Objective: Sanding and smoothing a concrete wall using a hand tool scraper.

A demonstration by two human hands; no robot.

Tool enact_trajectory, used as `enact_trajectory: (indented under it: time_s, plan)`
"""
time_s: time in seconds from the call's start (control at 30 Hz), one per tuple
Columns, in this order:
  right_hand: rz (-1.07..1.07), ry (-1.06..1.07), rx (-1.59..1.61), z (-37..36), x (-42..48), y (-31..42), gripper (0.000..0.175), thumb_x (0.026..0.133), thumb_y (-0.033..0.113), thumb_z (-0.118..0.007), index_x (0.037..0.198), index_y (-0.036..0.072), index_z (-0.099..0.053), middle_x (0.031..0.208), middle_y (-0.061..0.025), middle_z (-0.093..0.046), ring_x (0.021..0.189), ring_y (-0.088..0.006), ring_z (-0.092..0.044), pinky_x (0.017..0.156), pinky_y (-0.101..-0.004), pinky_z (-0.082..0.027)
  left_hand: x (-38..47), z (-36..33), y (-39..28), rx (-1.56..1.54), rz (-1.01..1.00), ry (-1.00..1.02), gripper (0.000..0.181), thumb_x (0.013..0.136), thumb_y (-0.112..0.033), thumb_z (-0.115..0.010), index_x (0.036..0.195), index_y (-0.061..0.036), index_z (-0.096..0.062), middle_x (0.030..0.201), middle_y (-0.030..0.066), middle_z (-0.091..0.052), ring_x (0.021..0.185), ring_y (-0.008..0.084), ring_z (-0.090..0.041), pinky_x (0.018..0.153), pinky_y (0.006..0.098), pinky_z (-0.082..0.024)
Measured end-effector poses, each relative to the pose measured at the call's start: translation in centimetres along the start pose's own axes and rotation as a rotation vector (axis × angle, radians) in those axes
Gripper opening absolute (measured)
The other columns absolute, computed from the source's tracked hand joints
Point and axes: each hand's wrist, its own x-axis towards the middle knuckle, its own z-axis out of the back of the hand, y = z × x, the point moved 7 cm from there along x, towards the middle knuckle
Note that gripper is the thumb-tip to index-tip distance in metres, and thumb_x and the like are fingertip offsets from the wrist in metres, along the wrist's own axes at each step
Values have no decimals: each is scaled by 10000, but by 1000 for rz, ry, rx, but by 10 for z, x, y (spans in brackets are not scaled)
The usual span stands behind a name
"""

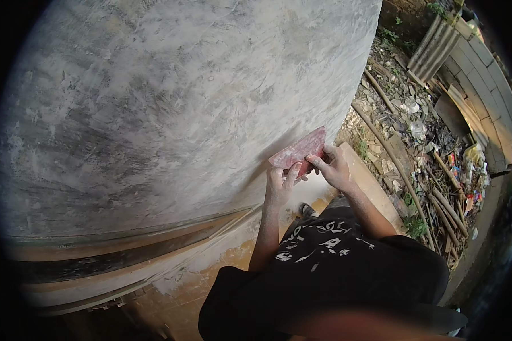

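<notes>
A dust-whitened, reddish piece of sandpaper [298, 151] is held between both hands, just off the plaster wall [166, 106]. My left hand [280, 181] pinches its lower left part, thumb on the near face. On the right edge, my right hand [333, 166] grips it with thumb and fingers. Some fingers are hidden behind the sheet. Pale dust coats both hands and forearms. The wall is patchy grey and white, with uneven smears of filler across it.
A frame with a dark recess [111, 262] runs below the wall at left. Dusty orange floor tiles [183, 294] lie beneath. To the right, past a pale ledge [367, 183], are rubble, litter and wooden poles [392, 157], a corrugated sheet [434, 49] and a block wall [473, 72].
</notes>
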Motion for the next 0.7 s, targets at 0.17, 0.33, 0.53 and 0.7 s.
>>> enact_trajectory:
  time_s: [0.17, 0.33, 0.53, 0.7]
  plan:
    - [-4, 5, -63, -7, -2, 12, 155, 872, 146, -624, 876, -8, -609, 701, -24, -605, 587, -70, -536, 523, -215, -431, -2, 11, 2, 148, -184, -75, 195, 868, -117, -608, 941, 60, -642, 840, 110, -680, 692, 140, -644, 621, 260, -510]
    - [98, -13, -110, -8, -2, 14, 184, 870, 161, -629, 923, -12, -594, 807, -43, -605, 663, -75, -552, 574, -222, -444, -4, 10, -6, 112, -168, -166, 176, 801, -85, -687, 912, 50, -666, 819, 89, -684, 701, 119, -634, 621, 246, -491]
    - [125, 7, 7, -9, -11, 16, 207, 868, 143, -619, 964, -39, -614, 939, -86, -587, 809, -99, -577, 642, -239, -476, -3, 6, -15, 10, -221, -169, 157, 764, -49, -707, 885, 44, -670, 794, 64, -678, 668, 91, -608, 578, 229, -469]
    - [70, -21, -106, 0, -1, 30, 209, 889, 164, -594, 893, -43, -622, 753, -68, -635, 682, -80, -575, 607, -247, -476, 0, 0, -25, -19, -200, -166, 149, 767, -73, -699, 848, 44, -653, 741, 53, -659, 618, 63, -568, 536, 217, -434]
